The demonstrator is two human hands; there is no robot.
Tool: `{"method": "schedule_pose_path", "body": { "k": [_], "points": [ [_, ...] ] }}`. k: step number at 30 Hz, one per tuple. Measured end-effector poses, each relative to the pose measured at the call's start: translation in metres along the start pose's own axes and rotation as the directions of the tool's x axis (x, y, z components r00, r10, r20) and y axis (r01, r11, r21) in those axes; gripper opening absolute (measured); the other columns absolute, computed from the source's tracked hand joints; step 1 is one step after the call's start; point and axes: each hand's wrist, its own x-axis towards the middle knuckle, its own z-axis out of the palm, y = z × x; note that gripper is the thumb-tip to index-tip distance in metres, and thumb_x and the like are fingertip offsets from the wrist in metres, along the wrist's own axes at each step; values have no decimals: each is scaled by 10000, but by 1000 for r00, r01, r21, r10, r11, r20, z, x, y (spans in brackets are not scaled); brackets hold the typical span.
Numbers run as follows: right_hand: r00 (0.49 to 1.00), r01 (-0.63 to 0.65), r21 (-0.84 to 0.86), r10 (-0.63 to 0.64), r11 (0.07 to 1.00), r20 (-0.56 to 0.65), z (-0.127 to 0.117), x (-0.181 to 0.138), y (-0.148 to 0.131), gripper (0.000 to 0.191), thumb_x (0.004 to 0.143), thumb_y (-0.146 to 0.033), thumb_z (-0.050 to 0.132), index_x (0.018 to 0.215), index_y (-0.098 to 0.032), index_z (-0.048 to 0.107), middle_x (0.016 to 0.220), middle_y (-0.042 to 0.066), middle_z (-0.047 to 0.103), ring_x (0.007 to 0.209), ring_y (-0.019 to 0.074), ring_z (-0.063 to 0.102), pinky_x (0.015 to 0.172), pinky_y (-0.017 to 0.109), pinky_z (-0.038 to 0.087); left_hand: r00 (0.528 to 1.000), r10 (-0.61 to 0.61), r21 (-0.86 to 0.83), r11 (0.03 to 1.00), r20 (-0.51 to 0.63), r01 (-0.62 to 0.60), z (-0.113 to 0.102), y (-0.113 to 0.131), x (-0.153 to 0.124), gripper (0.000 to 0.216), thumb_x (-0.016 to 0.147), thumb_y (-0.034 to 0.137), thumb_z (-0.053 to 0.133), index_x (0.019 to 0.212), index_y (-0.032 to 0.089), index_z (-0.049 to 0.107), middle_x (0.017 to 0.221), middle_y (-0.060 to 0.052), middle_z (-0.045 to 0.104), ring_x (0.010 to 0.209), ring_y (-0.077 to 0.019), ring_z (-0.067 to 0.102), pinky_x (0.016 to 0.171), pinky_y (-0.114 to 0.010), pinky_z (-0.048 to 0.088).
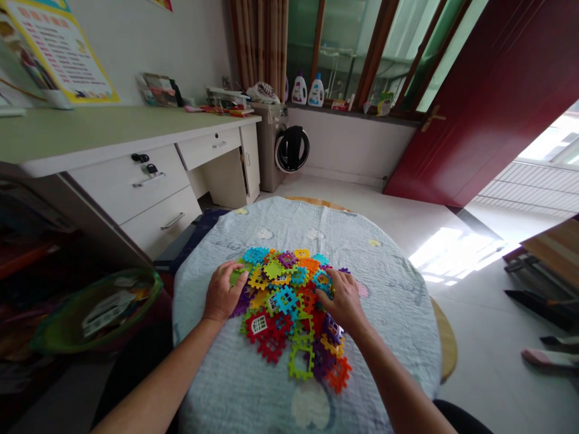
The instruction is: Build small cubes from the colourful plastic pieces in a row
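Observation:
A heap of colourful interlocking plastic building pieces lies on the cloth-covered round table. At the heap's left side, my left hand has its thumb and fingers closed around the edge of a green building piece. On the opposite side, my right hand curls over a blue building piece, thumb below and fingers above. Nearer me lie a red piece with a white window, a green square frame and an orange piece. My right fingertips are partly hidden.
A green-rimmed basket with mixed items stands on the floor to the left. Behind it is a white desk with drawers. A washing machine has its door open. To the right are a red door and a stool edge.

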Motion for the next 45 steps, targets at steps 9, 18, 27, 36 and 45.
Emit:
{"method": "schedule_pose_path", "body": {
  "k": [9,18,27,36,45],
  "points": [
    [999,-7,43,9,999,-47,5,4,-9,418,803,-248,592,1220,-221,569,1173,91,576,1075,268,488,945,435,400,1000,12,0,1000,6,-12,0,1,0,326,869,479,488,973,197,612,1079,-101,628,1099,-264,573,1041,-455,435],
    [994,4,93,-15,996,110,23,-9,-69,584,703,-400,756,1218,-242,532,1122,95,570,1071,301,508,912,445,420,1000,6,6,1000,9,-6,-1,2,0,280,874,454,492,961,211,603,1066,-93,628,1086,-261,573,1034,-448,436],
    [993,7,-64,0,998,119,36,-15,-92,570,739,-490,706,1216,-242,515,1125,96,591,1064,311,497,908,459,383,1000,18,0,1000,-3,-18,-2,5,-1,276,881,432,491,965,199,611,1065,-100,634,1080,-264,578,1011,-454,448],
    [996,-52,-103,59,993,64,43,-14,-105,488,729,-331,667,1181,-192,543,1089,116,621,1036,311,511,903,451,391,1000,31,-9,999,-6,-31,-2,5,-1,263,890,415,497,972,190,607,1055,-101,631,1069,-261,575,1007,-452,447],
    [991,-70,96,80,993,-106,0,9,-19,493,736,-288,583,1216,-186,529,1132,96,638,1056,245,573,945,399,439,999,40,-28,999,-12,-41,0,0,-2,298,885,452,494,987,195,607,1055,-99,630,1060,-265,580,1002,-455,448]
  ]
}}
